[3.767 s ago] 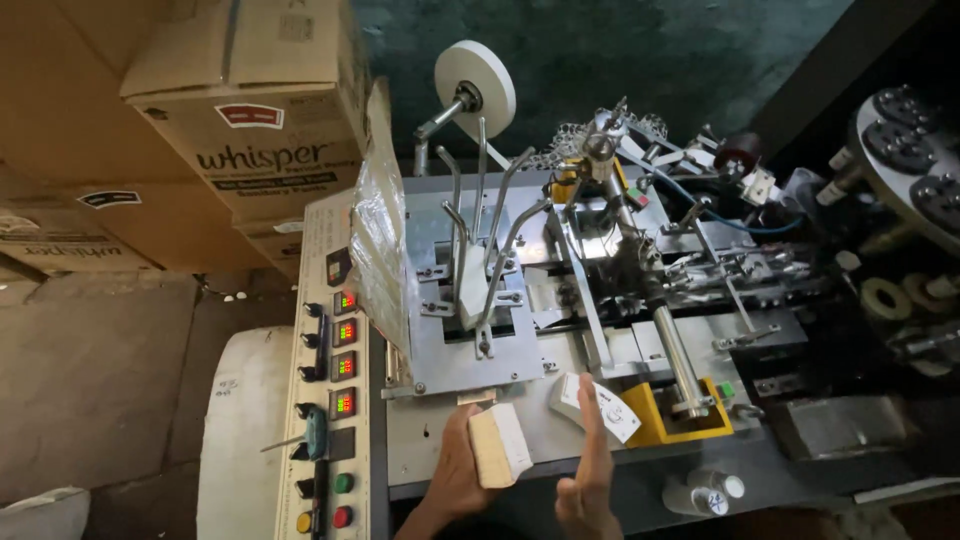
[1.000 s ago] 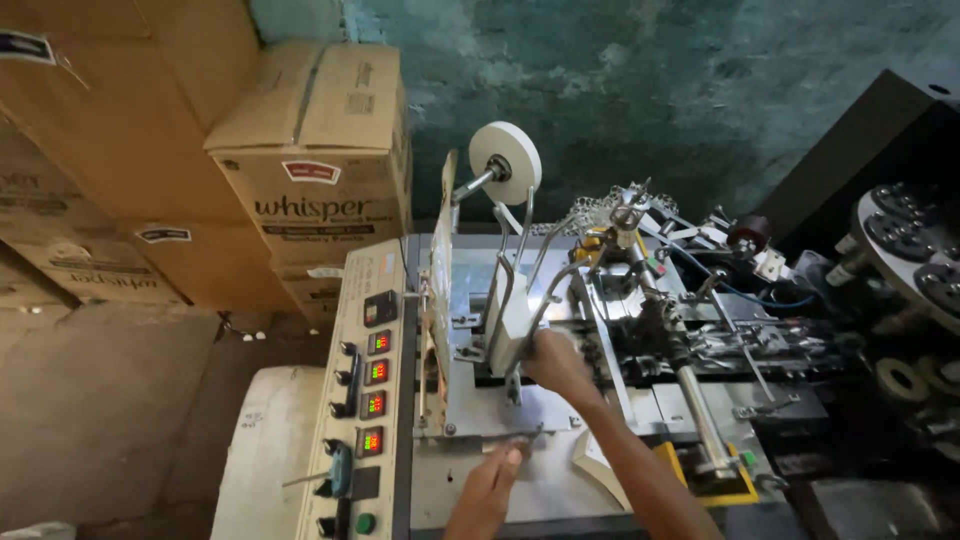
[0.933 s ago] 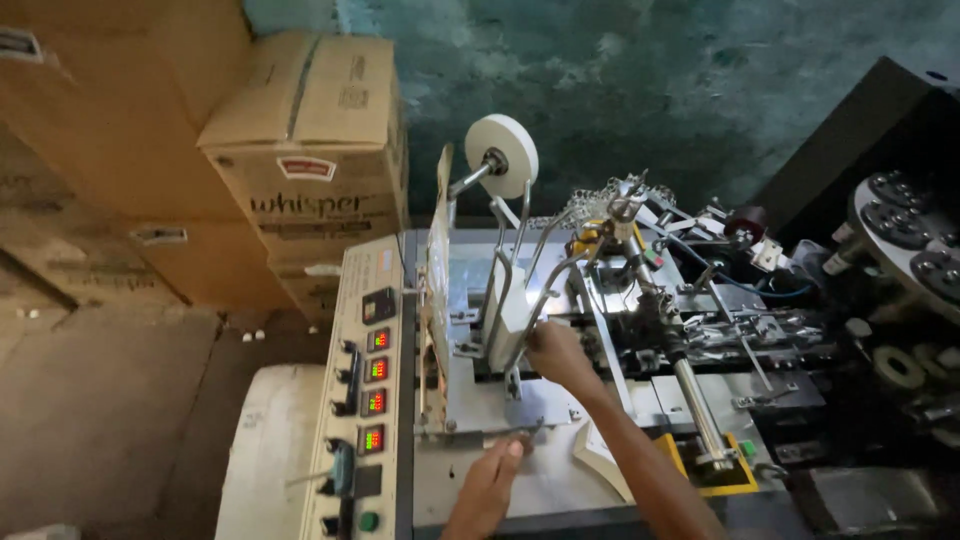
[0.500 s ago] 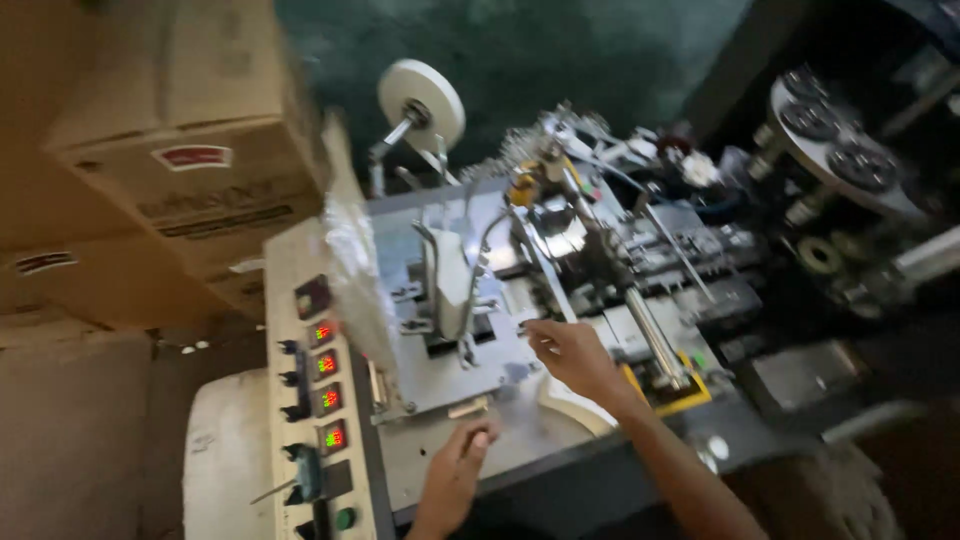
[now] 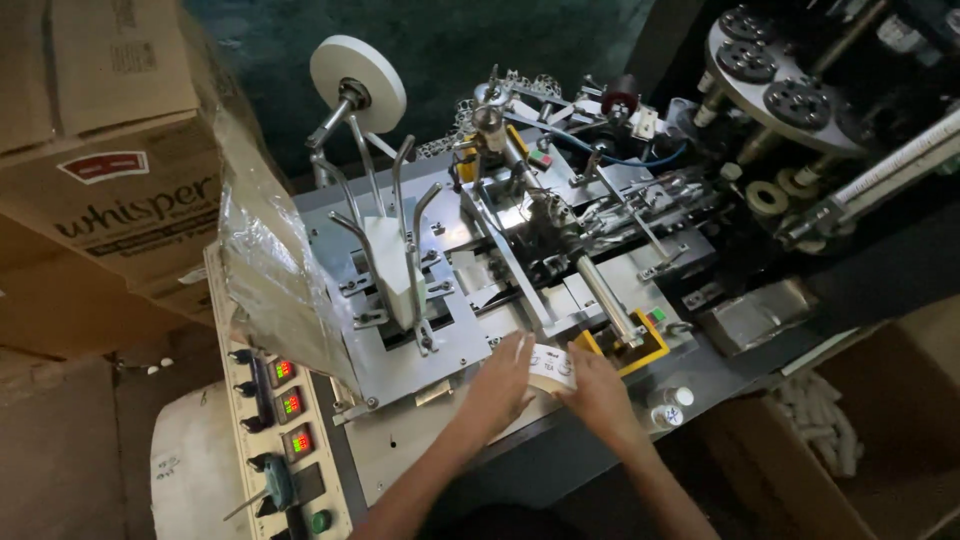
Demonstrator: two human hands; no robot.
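Both hands have come together at the near edge of the machine since half a second ago, when the right hand was reaching up toward the metal guide rails and the left lay lower on the deck. Now the left hand point(image 5: 497, 385) and right hand point(image 5: 598, 392) close on a small stack of white printed labels point(image 5: 551, 368) between them, the left pressing its side with flat fingers, the right gripping the other end. The stack sits on the grey machine deck point(image 5: 420, 440), just ahead of both wrists.

Just beyond the right hand stand a steel roller shaft point(image 5: 603, 298) and a yellow bracket point(image 5: 648, 345); knuckles could catch there if the mechanism moves. A loose squeeze could let the stack fan out and slip off the deck edge. A small white bottle point(image 5: 671, 408) just right of the right wrist could be knocked over by the forearm.

Beyond the left hand rise bent wire guides point(image 5: 400, 230) holding white blanks, with a white tape reel point(image 5: 358, 70) farther up. Left of the left forearm runs a control panel point(image 5: 285, 420) with lit displays.

Fingertips under the stack are hidden. Print on the labels is too small to read. Dim light swallows the machine's far right, and a crinkled plastic sheet point(image 5: 270, 280) hides part of the panel.
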